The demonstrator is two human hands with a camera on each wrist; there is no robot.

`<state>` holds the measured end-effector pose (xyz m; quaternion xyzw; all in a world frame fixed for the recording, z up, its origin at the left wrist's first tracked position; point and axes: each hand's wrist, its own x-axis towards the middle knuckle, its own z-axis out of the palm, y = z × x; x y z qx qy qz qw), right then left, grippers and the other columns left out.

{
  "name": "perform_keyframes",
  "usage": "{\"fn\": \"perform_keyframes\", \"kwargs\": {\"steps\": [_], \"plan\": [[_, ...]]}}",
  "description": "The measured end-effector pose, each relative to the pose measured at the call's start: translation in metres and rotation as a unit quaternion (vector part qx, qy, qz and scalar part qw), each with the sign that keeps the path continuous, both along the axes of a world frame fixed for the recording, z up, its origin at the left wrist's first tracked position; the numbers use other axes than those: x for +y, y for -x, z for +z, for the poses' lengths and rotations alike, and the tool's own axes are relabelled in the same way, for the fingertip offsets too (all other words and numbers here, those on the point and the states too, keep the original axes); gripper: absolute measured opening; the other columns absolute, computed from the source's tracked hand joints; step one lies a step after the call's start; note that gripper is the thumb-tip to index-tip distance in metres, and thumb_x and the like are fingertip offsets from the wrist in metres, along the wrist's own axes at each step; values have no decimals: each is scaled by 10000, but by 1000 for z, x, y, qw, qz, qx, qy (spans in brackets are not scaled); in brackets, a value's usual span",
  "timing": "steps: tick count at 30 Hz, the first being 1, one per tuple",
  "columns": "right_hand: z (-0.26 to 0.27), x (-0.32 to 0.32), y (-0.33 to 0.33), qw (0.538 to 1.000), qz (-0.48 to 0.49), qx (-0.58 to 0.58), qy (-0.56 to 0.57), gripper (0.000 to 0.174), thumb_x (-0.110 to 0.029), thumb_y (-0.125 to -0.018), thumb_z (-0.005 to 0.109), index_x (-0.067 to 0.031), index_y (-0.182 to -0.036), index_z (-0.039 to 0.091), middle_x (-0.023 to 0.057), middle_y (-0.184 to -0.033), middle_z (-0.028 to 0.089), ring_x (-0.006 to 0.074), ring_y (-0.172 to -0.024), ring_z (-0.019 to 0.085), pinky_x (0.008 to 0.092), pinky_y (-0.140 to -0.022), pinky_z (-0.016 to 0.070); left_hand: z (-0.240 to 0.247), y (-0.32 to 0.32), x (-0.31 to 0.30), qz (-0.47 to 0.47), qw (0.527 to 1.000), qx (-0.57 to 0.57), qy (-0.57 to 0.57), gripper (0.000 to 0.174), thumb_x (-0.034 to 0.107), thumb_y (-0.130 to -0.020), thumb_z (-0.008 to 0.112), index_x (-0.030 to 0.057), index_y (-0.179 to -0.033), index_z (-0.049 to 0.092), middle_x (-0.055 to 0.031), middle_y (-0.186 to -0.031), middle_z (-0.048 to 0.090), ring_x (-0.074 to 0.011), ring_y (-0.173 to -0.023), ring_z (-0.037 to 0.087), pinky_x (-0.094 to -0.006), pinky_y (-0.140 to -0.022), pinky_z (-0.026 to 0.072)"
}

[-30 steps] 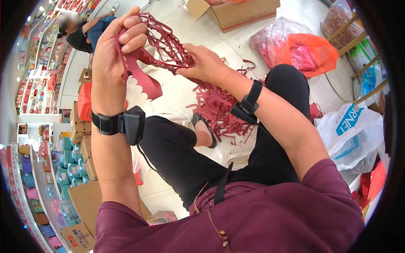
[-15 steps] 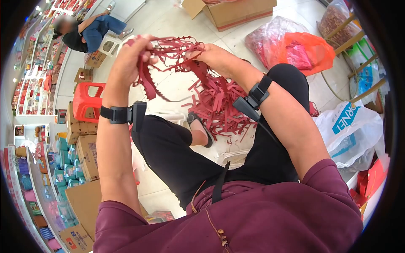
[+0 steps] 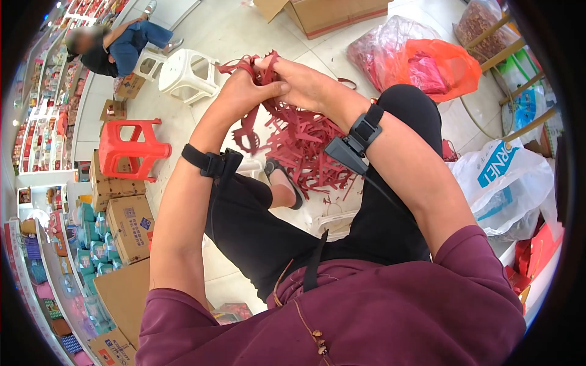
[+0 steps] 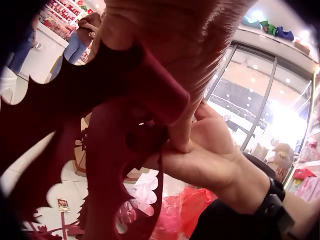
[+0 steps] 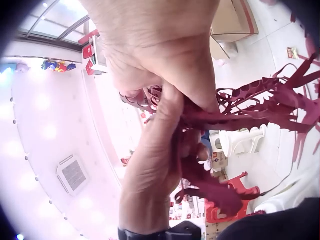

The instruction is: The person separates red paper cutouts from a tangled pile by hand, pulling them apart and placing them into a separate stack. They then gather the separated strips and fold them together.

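Maroon scalloped-edge strips (image 3: pixel 247 135), perhaps cut from sheet material, bunch between both hands in front of the knees. My left hand (image 3: pixel 243 91) grips the bunch, its thumb reaching across to the right hand. My right hand (image 3: pixel 303 86) meets it and holds the same strips from the other side. In the left wrist view, wide notched strips (image 4: pixel 107 165) hang below the left hand, partly hiding the right palm (image 4: pixel 205 155). Thin strips (image 5: pixel 250 112) trail from the joined hands in the right wrist view. Below lies a heap of maroon strips (image 3: pixel 314 152) on the floor.
A red stool (image 3: pixel 131 146) and a white stool (image 3: pixel 186 73) stand at left, near a seated person (image 3: pixel 125 49). A cardboard box (image 3: pixel 336 15) is at the back. An orange bag (image 3: pixel 448 67) and a white bag (image 3: pixel 506 189) sit at right. Shelves line the left.
The left hand has come down and to the right, from apart to touching the right hand. The strips stretched between them are now gathered together.
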<state>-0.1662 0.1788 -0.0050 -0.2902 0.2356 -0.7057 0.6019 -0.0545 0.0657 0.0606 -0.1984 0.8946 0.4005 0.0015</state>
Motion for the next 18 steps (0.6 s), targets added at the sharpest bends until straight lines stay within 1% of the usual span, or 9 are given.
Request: {"fn": "perform_keyframes", "kwargs": {"steps": [2, 3, 6, 7, 10, 11, 14, 16, 18], "plan": [[7, 10, -4, 1000, -10, 15, -21, 267, -334, -1027, 521, -102, -1130, 603, 13, -1130, 643, 120, -1028, 590, 326, -912, 455, -4, -2, -13, 20, 999, -19, -35, 360, 300, -869, 758, 7, -1060, 675, -48, -911, 696, -103, -818, 644, -283, -713, 513], [6, 3, 0, 998, 18, 40, -35, 290, -342, -1015, 539, -105, -1169, 602, 16, -1197, 629, 129, -1103, 565, 343, -975, 418, -8, -3, -13, 35, 995, 29, -92, 262, 233, -890, 717, 29, -1050, 681, -17, -857, 688, -84, -723, 626, -266, -625, 496], [4, 2, -1, 998, 24, 43, -40, 214, -297, -990, 531, -115, -1073, 609, 12, -1133, 618, 153, -1102, 566, 340, -980, 410, 2, -8, -25, 84, 992, -69, -66, 221, 220, -900, 695, 55, -1045, 676, 9, -790, 665, -61, -611, 583, -236, -514, 438], [10, 10, 3, 996, -2, 85, -39, 255, -295, -987, 543, -75, -1087, 623, 67, -1151, 636, 178, -1111, 589, 344, -949, 464, 11, -13, -22, 74, 991, -24, -105, 200, 228, -912, 679, 70, -1035, 668, 32, -724, 630, -46, -516, 516, -213, -434, 364], [17, 20, 13, 995, -44, 87, -34, 299, -285, -984, 557, -22, -1099, 636, 120, -1119, 661, 196, -1013, 639, 341, -857, 534, 37, -21, -16, 113, 983, -2, -148, 203, 241, -916, 700, 68, -1017, 665, 46, -685, 593, -32, -467, 448, -196, -412, 339], [12, 20, 18, 994, -57, 94, -22, 364, -307, -992, 572, 6, -1167, 635, 139, -1092, 681, 193, -973, 666, 342, -845, 547, 42, -24, -21, 112, 982, -7, -154, 204, 241, -920, 697, 67, -1023, 670, 50, -680, 588, -29, -463, 432, -195, -415, 331], [6, 23, 31, 972, -143, 164, -86, 354, -290, -986, 578, 7, -1169, 638, 131, -1085, 698, 183, -940, 679, 325, -814, 548, 63, -36, -38, 113, 977, -15, -181, 211, 255, -932, 697, 66, -1023, 677, 76, -651, 559, -4, -450, 358, -191, -420, 285], [0, 20, 33, 952, -139, 243, -124, 297, -260, -970, 592, -21, -1127, 669, 90, -1093, 710, 151, -963, 670, 306, -793, 542, 81, -43, -42, 100, 971, 3, -218, 216, 247, -932, 698, 60, -1039, 676, 82, -639, 553, -2, -451, 347, -196, -421, 276], [-2, 19, 30, 932, -115, 315, -135, 272, -250, -963, 600, -36, -1109, 682, 67, -1083, 714, 138, -956, 666, 298, -789, 539, 91, -49, -45, 111, 964, 43, -238, 200, 200, -923, 691, 50, -1055, 680, 71, -725, 611, 13, -463, 346, -172, -417, 253]]}}
